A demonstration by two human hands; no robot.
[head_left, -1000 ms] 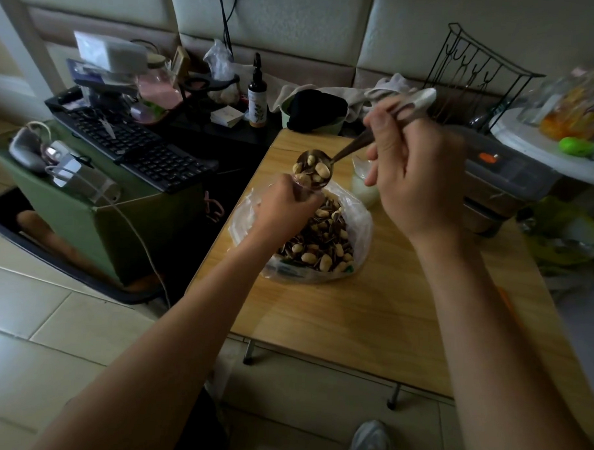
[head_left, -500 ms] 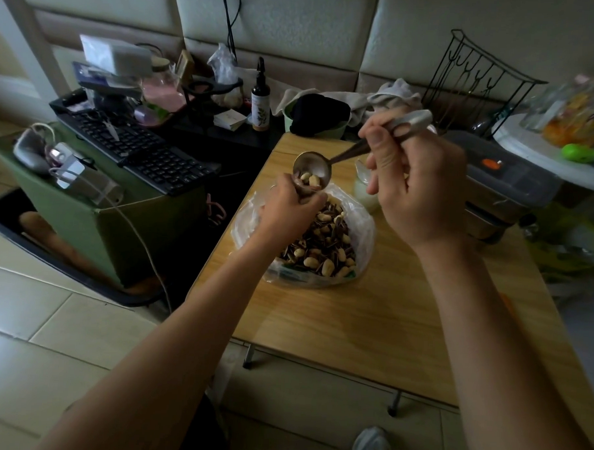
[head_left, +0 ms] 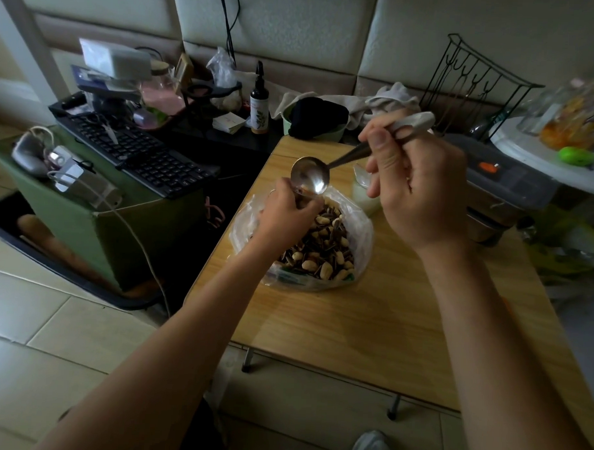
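Holding the spoon: my right hand (head_left: 421,192) has its thumb and curled fingers wrapped round the pale handle of the shiny metal spoon (head_left: 310,174), raised above the far left part of the tabletop.
Spoon bowl: tipped with its hollow facing me, bare metal showing, its lower rim touching my left hand.
Left hand (head_left: 286,214): fingers curled under at the spoon's lower rim, right over the bag's mouth. The fingertips are hidden, so I cannot tell whether they pinch anything.
Bag: the clear plastic bag (head_left: 365,234) sits open on the light wooden tabletop (head_left: 352,324), close to its left edge and nearer the far left corner than the near one.
Contents: a mix of pale peanuts and dark striped seeds (head_left: 325,252) fills the bag.
Behind the bag: a small clear jar with white contents (head_left: 362,196) stands just beside the bag's far side, partly hidden by my right hand.
Right edge: a grey lidded box with an orange mark (head_left: 506,178).
Off the tabletop: a black keyboard (head_left: 146,155) to the left, and a dark spray bottle (head_left: 259,109) beyond the far edge.
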